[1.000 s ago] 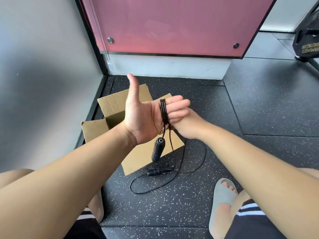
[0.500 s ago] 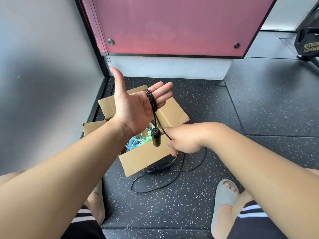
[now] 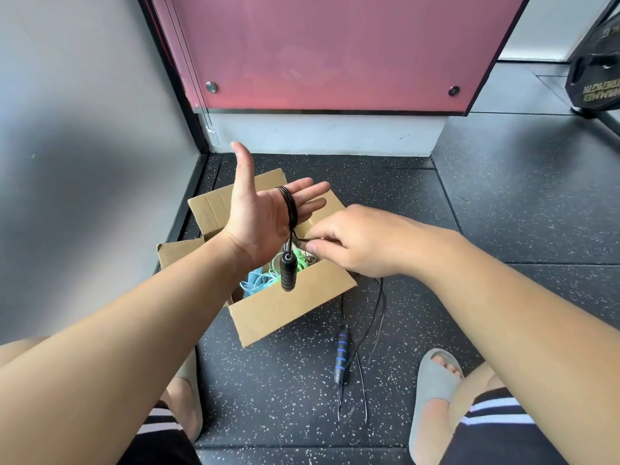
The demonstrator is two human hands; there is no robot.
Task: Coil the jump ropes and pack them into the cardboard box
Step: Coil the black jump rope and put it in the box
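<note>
The floor (image 3: 503,213) carried the box and the slack. One box (image 3: 288,310), flaps open, stood between my knees so that a finished coil could drop straight in. It held coloured ropes, at least a green rope (image 3: 275,263) and a blue rope (image 3: 255,280); the full count was hidden. My left hand (image 3: 258,223) was flat, fingers straight and thumb up, serving as a spool, with the black rope (image 3: 291,206) wound in several turns round its fingers. My right hand (image 3: 362,243), just beside it over the box, pinched that rope's free run, I judge to lay another turn. There were two handles: the hung handle (image 3: 288,271) dangled below my left palm, and the floor handle (image 3: 341,359) lay with the unwound slack.
</note>
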